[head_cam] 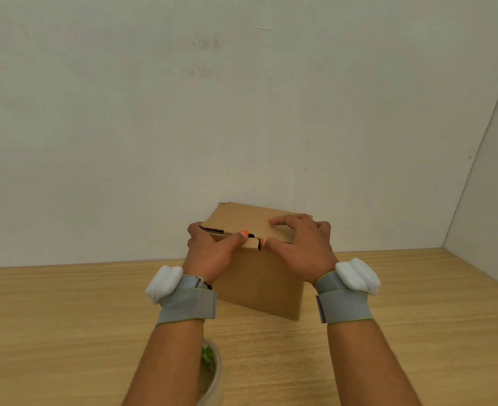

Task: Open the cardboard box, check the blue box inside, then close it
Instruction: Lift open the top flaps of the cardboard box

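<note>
A brown cardboard box (259, 282) stands on the wooden table (403, 332) close to the white wall. Its lid lies almost flat, with a thin dark gap along the front edge. My left hand (209, 253) grips the lid's front left edge, thumb at the gap. My right hand (300, 250) rests on the lid's right part, fingers spread on top and thumb at the front edge. Both wrists carry grey bands with white devices. The blue box is hidden inside.
A roll of clear tape (211, 373) lies on the table near the front edge, partly under my left forearm. White walls stand behind the box and on the right, meeting in a corner at the table's far right.
</note>
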A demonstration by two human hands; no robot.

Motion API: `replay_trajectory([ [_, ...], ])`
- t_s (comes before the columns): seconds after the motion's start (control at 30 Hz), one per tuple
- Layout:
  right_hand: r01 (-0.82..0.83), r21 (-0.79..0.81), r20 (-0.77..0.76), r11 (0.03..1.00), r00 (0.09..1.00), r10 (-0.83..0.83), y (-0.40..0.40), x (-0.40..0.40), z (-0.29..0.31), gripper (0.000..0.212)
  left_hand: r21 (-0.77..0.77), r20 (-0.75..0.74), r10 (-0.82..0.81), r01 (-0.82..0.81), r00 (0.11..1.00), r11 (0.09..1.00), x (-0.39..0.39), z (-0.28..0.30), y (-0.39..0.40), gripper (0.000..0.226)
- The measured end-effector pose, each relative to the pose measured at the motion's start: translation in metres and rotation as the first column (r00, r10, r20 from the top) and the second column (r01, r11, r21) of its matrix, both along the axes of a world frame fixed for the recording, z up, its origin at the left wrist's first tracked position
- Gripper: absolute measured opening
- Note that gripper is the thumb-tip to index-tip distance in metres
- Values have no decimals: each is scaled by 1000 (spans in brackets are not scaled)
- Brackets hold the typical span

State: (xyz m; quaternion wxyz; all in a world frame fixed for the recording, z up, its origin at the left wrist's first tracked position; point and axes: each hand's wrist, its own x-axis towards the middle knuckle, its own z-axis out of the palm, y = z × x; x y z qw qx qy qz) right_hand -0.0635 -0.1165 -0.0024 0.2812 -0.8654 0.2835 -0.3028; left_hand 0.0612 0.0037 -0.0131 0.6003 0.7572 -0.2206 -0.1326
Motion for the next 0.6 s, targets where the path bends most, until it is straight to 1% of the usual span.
replay_trajectory([
  [0.13,5,34,56,999,998,-7,-2,0,-1,44,-40,-75,-101,98,992,994,10,1,8,92],
  [0.2,48,31,112,998,992,-51,-2,2,-1,55,-45,-101,-118,114,988,992,8,4,8,98],
  [0.23,75,49,166,996,983,-82,-1,3,-1,62,-33,-105,-116,113,988,993,6,5,8,98],
  [0.3,114,125,313,986,938,-148,3,7,-1,73,-4,-61,-96,96,994,995,3,6,5,85],
  [0.37,152,172,435,973,875,-213,8,10,-2,74,27,44,-65,64,997,998,-1,5,3,68],
  [0.4,173,180,470,968,850,-240,10,12,-3,73,51,98,-52,47,994,998,-3,4,3,61],
  [0.47,205,188,493,961,827,-272,10,13,-4,72,94,163,-52,37,985,995,-4,5,2,52],
  [0.6,253,235,499,939,797,-340,10,15,-3,75,140,177,4,-29,984,990,-6,7,-1,40],
])
